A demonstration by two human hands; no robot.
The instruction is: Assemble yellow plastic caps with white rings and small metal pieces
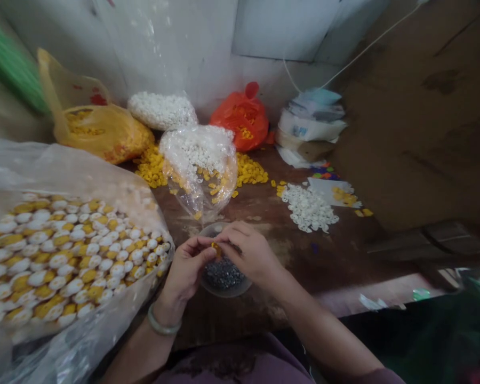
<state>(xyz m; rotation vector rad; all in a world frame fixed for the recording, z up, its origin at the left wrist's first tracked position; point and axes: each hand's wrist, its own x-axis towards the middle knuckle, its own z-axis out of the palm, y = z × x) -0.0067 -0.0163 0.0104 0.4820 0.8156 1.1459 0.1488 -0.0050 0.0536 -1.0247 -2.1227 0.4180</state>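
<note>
My left hand (186, 269), with a pale bangle (163, 323) at the wrist, pinches a small yellow plastic piece (216, 249) between thumb and index finger. My right hand (250, 253) closes on the same piece from the other side, its fingertips almost meeting those of the left. Fingers partly cover the piece, so its exact kind is unclear. Just below both hands stands a translucent round bowl (229, 294) holding many small, shiny dark-grey parts (223, 274).
Left is a large clear bag (116, 181) of white-and-yellow pieces (60, 261). Behind the bowl lie a clear bag of white pieces (200, 152), loose yellow pieces (251, 169), a yellow bag (104, 128) and a red bag (240, 114). White pieces (309, 207) lie right; cardboard (416, 117) rises beyond.
</note>
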